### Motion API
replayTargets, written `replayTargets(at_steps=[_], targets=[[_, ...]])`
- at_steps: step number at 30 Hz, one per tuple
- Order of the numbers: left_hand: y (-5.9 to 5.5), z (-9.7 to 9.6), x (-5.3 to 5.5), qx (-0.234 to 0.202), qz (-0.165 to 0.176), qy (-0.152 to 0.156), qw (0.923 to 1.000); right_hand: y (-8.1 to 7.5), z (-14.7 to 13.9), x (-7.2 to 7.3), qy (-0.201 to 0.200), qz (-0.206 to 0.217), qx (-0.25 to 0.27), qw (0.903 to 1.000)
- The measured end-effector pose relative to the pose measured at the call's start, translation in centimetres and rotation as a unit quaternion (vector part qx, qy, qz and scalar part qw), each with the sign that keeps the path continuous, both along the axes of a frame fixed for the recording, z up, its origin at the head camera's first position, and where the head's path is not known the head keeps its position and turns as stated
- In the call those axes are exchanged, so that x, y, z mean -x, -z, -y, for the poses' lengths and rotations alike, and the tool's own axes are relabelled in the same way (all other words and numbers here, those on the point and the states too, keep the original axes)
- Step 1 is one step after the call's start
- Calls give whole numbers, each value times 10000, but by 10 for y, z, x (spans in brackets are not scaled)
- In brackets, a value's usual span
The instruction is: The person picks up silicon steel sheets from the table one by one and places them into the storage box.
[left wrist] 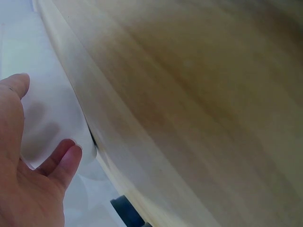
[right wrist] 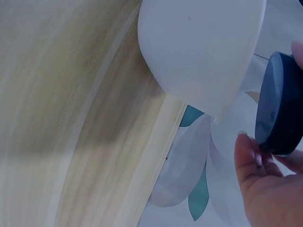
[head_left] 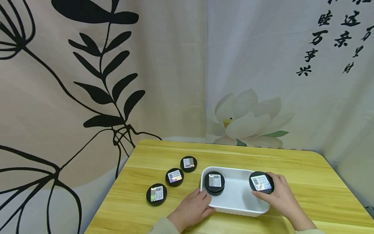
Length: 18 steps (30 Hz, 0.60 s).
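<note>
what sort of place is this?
Likely an indoor tabletop set, perhaps for recording: pale hanging cloth printed with black plants behind a yellow wood-grain table, which bears a white rectangular tray.

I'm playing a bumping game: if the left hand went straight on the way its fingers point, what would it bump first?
Probably the white box, whose near left corner the left hand holds. Past that wall, the stacked black discs look next in line, though depth is hard to judge.

Beyond the right fingers (head_left: 275, 178), black brushed characters (head_left: 311, 55) including 睦万事兴 are printed on pale hanging cloth (head_left: 251, 55); white barcode labels (head_left: 261, 183) on round black discs (head_left: 156, 194) cannot be read.
</note>
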State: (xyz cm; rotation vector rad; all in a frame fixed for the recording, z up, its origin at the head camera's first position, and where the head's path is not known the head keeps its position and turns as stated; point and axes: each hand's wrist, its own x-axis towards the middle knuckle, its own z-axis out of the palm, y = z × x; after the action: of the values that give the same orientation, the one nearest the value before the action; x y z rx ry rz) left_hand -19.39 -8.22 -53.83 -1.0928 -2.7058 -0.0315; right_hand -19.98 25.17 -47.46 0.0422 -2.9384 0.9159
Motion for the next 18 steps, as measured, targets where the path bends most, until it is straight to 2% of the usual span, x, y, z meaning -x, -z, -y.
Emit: replayTargets(at_steps=[18], targets=[[0,0,0,-23,92,5,10000,-7,11,10,-154,30,55,9999]])
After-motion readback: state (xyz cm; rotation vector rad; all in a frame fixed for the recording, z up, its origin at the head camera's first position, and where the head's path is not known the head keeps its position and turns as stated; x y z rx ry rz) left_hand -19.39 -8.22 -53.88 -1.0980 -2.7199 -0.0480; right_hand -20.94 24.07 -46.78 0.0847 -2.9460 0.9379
